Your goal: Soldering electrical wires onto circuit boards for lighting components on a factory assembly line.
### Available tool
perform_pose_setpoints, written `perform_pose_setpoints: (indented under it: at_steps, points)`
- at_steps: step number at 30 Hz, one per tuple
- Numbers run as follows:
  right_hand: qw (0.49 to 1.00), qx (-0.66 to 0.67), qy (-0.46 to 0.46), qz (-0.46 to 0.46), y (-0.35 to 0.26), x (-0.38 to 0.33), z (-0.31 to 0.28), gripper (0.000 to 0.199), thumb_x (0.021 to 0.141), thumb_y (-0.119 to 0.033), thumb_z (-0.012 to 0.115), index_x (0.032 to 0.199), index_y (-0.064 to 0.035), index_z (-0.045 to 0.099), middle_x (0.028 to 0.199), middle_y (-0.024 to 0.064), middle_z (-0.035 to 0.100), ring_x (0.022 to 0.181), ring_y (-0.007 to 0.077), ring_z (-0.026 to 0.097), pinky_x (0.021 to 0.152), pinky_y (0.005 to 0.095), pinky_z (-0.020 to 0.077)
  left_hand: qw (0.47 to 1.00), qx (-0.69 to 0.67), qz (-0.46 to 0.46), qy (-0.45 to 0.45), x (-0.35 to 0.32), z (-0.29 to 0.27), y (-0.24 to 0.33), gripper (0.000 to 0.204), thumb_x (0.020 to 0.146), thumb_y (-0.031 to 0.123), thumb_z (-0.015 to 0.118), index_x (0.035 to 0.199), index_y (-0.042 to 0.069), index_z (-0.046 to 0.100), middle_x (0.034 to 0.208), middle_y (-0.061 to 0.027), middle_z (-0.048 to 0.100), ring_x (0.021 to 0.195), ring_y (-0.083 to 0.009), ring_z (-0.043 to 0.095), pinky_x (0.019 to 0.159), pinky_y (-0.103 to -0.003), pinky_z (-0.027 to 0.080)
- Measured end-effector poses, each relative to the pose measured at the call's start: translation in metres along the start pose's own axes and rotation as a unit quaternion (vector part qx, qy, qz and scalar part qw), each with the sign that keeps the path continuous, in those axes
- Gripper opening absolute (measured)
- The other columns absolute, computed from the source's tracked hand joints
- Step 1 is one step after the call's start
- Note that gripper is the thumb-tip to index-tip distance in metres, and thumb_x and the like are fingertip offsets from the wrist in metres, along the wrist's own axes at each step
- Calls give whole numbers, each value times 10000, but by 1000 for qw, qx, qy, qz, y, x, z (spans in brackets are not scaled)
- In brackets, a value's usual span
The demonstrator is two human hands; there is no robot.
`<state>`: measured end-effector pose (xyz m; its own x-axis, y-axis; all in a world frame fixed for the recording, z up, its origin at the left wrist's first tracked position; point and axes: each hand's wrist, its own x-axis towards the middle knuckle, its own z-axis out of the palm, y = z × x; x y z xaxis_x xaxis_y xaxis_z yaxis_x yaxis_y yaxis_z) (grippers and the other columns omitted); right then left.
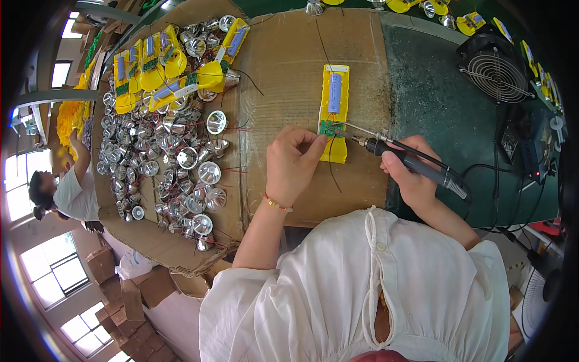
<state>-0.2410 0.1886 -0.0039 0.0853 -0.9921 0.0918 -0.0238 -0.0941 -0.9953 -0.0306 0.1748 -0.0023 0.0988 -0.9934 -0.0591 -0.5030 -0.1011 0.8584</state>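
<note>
A yellow plastic housing [338, 154] lies on the cardboard in front of me, holding a blue cylindrical battery [335, 93] and a small green circuit board [332, 128]. My left hand [294, 158] is closed in a pinch at the board's left edge; what sits between its fingertips is too small to make out. My right hand [416, 181] grips a soldering iron [422, 167] with a thin metal feed tube [362, 129] alongside. The iron's tip points left and reaches the board. A thin black wire [333, 170] trails down over the housing.
Left stands a cardboard tray [175, 260] heaped with silver reflector cups [209, 173] and several yellow housings [211, 75]. A round fan with a wire grille [496, 76] stands at the far right, with black cables [496, 187] below it. Another person [75, 187] is at far left.
</note>
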Motion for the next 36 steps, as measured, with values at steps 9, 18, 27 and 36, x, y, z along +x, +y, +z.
perform_pose_setpoints:
  at_steps: [9, 18, 27, 36]
  points:
    - [998, 42, 23, 46, 1, -1, 1, 113, 807, -58, 595, 861, 0, 515, 669, 77, 580, 572, 99, 557, 513, 212, 453, 999, -15, -33, -17, 4, -3, 3, 143, 742, 114, 673, 722, -20, 630, 655, -79, 546, 540, -141, 525, 511, -262, 413]
    - [992, 95, 54, 67, 1, -8, -14, 156, 805, -78, 623, 882, 14, 524, 706, 81, 590, 602, 99, 568, 532, 208, 468, 999, 24, -43, -11, 4, -2, 3, 158, 736, 126, 679, 706, -19, 624, 623, -82, 546, 532, -141, 539, 496, -261, 417]
    - [995, 65, 49, 61, -2, -10, -16, 134, 819, -83, 584, 887, 5, 509, 663, 77, 571, 561, 103, 546, 499, 203, 431, 995, -16, 96, 34, -8, 2, 1, 66, 732, 57, 672, 768, 8, 646, 759, -67, 557, 633, -140, 582, 514, -267, 454]
    - [1000, 4, 4, 18, 1, -9, -12, 136, 801, -54, 601, 873, 17, 510, 685, 81, 578, 600, 104, 564, 531, 222, 463, 998, 8, 41, 38, -4, 6, 2, 75, 716, 58, 683, 751, 1, 650, 753, -80, 566, 599, -162, 562, 543, -267, 452]
